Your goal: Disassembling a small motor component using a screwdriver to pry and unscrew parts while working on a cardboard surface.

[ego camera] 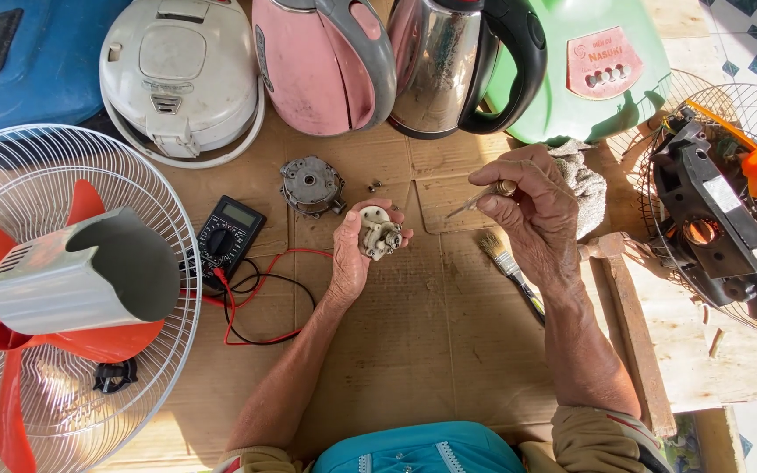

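Observation:
My left hand point(351, 259) is raised over the cardboard and grips a small cream-white gear mechanism point(379, 235) with metal parts, held up between thumb and fingers. To its right, my right hand point(532, 210) pinches a thin metal tool point(482, 199), like a small screwdriver, whose tip points left toward the mechanism without touching it. A round grey motor housing point(311, 185) lies on the cardboard just beyond my left hand, with small screws point(375, 186) beside it.
A black multimeter point(226, 238) with red and black leads lies left. A fan grille with red blades point(45, 289) fills the left side. A paintbrush point(505, 264), a hammer point(633, 324), a rice cooker point(181, 74), two kettles point(326, 61) and a dismantled fan point(720, 219) surround the cardboard.

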